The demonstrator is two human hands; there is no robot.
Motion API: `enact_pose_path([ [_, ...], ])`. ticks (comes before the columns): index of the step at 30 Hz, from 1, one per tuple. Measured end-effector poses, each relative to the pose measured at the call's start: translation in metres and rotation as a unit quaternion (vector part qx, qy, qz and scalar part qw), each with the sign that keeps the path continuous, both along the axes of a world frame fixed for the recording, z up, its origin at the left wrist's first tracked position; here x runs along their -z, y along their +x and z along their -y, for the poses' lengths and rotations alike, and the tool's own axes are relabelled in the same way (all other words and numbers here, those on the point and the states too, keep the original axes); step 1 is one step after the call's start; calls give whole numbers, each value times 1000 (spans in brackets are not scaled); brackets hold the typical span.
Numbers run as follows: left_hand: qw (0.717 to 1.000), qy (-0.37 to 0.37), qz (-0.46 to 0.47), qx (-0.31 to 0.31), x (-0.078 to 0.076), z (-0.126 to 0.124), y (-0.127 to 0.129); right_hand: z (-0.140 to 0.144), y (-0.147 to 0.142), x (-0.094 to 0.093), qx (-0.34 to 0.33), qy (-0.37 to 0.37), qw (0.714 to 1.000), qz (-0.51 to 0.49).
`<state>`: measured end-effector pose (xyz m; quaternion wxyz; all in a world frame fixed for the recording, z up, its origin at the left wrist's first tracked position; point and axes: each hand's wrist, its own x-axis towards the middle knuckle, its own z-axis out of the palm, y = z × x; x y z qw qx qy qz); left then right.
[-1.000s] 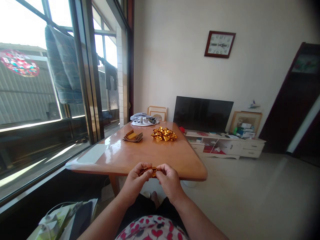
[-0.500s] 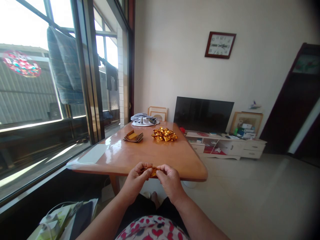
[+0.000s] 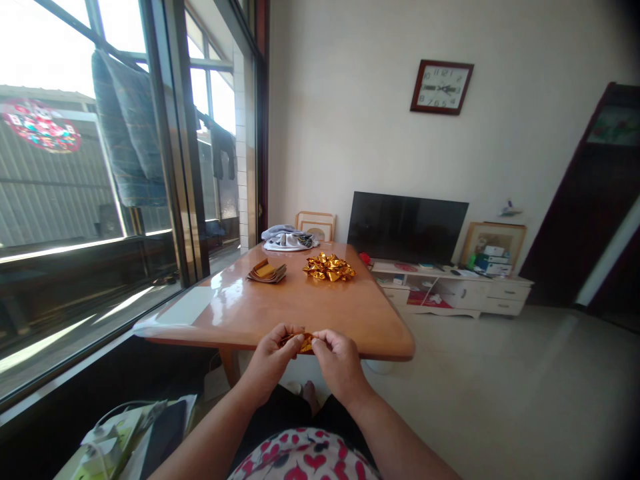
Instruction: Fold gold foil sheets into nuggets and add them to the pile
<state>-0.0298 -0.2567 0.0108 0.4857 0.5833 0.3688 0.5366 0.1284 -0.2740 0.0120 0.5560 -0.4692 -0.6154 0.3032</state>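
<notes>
Sunlit windows (image 3: 127, 133) adjoin a pale wall (image 3: 340, 100) above glossy floor tiles (image 3: 480, 380).

A heap of pale cloth (image 3: 289, 240) lies at the far left corner of the tabletop (image 3: 345, 317), with wooden frames (image 3: 300, 219) behind it. Beyond the far right corner, a black television (image 3: 407, 228) stands on a white cabinet (image 3: 470, 291); a dark-framed clock (image 3: 442, 87) hangs above.

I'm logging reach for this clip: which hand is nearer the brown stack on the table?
Left. The left hand is on the near side of the brown stack, almost straight before it; the right hand is also nearside, but farther to the right.
</notes>
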Motion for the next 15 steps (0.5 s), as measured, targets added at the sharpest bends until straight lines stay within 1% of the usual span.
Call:
enact_pose_path([
  [3,1000,1,-2,-2,1,-1,-1,2,1,-3,10,23,1000,18],
  [8,1000,-11,-1,-7,3,-1,-1,0,3,-2,35,-14,999,-10],
  [15,1000,1,-14,-2,4,-2,-1,2,1,0,23,-18,999,-15],
])
